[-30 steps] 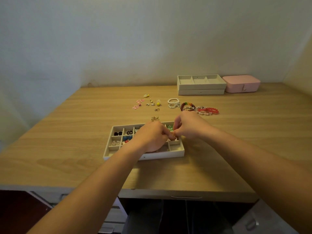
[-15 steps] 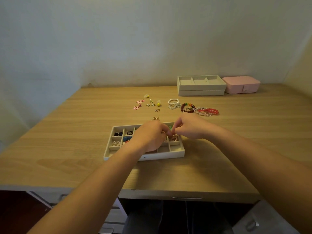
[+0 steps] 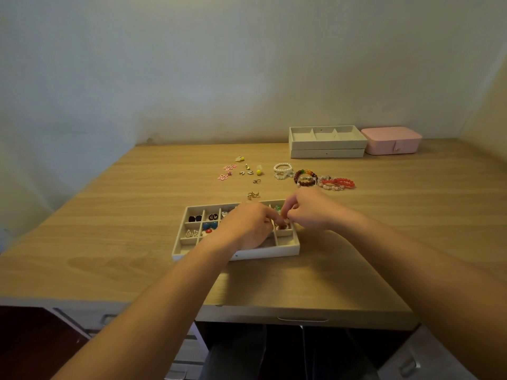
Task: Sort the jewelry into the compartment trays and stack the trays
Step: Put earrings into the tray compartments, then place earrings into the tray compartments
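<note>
A pale plastered wall backs a light wood-grain desk, with another wall closing the corner at far right. Left of centre, small loose earrings lie scattered on the bare wood, among them pink flower shapes and a yellow bead. In front of them sits the white compartment tray. Its left cells hold dark, blue, red and white pieces.

The left hand hangs over the tray's middle with its fingers curled. The right hand is curled beside it at the tray's right edge, and the fingertips of both meet over a right-hand cell. Whether either pinches anything there is too small to tell.

Beyond the right hand lie a pearl bracelet, a multicoloured bead bracelet and a red bead bracelet, close together. Against the back wall stand two stacked trays, with a closed pink jewelry box just beside them on the right. A drawer handle shows under the desk's front edge.
</note>
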The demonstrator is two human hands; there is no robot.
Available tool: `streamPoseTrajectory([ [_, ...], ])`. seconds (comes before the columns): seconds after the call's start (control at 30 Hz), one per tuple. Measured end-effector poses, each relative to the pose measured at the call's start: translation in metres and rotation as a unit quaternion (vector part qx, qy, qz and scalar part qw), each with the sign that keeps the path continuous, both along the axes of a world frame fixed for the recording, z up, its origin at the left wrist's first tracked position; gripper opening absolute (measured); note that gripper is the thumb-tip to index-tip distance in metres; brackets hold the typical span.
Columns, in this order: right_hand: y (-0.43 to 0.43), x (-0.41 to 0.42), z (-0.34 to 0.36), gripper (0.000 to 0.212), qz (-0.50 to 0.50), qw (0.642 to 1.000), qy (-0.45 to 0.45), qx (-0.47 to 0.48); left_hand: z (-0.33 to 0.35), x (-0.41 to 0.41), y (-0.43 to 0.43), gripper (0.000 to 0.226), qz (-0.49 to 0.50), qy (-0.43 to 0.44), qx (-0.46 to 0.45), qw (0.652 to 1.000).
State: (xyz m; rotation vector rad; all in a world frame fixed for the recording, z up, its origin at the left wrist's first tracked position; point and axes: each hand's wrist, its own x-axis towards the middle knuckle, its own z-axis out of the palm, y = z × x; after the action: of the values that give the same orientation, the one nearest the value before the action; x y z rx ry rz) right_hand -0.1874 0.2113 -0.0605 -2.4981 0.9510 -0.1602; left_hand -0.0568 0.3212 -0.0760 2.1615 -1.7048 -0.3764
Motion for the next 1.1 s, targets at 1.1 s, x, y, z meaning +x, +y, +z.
streamPoseTrajectory([
  [1.1,-0.027,-0.061,0.003,0.036,-0.148,0.984,-0.046,0.083,-0.004,-0.014,0.012,0.039,0.162,-0.069,-0.083,0.981],
])
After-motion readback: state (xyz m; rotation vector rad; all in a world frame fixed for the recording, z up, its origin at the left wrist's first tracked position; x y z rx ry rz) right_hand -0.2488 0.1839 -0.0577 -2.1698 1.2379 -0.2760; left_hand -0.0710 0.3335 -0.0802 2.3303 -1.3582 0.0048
